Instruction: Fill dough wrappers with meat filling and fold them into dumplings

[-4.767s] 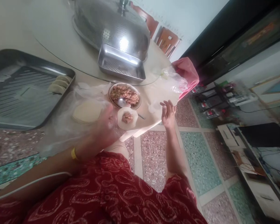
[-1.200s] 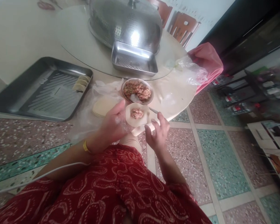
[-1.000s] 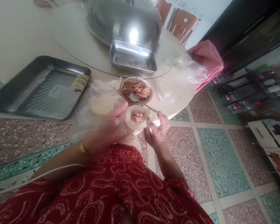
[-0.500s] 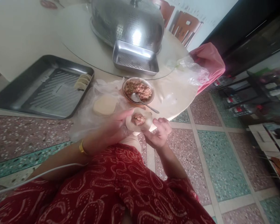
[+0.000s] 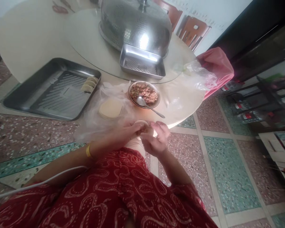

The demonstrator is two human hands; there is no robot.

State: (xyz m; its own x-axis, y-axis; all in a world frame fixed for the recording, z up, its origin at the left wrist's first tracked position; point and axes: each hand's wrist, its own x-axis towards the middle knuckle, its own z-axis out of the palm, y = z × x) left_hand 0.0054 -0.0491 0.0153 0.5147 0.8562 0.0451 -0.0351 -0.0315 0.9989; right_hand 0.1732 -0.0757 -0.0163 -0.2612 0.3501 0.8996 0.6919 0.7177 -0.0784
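Between my two hands a filled dumpling wrapper (image 5: 146, 129) is partly folded, with some meat filling showing in its middle. My left hand (image 5: 127, 133) is closed on its left side, and my right hand (image 5: 158, 137) pinches its right side. Just beyond sits a bowl (image 5: 159, 100) of minced filling (image 5: 146, 91), with a metal spoon (image 5: 152, 109) resting in it. A stack of round wrappers (image 5: 110, 108) lies on a plastic bag (image 5: 90, 126) to the left. Several folded dumplings (image 5: 89, 85) stand in the right end of a large dark tray (image 5: 46, 109).
A small metal tray (image 5: 142, 72) leans near a large perforated steel dome cover (image 5: 135, 28) on the glass turntable (image 5: 83, 41). At the table's right edge hang a clear plastic bag (image 5: 199, 74) and a pink bag (image 5: 219, 66). Wooden chairs (image 5: 193, 31) stand behind.
The wrapper, spread flat with its filling exposed before, is now folded up between my fingers. Both hands have drawn closer together around it. The view has shifted slightly.
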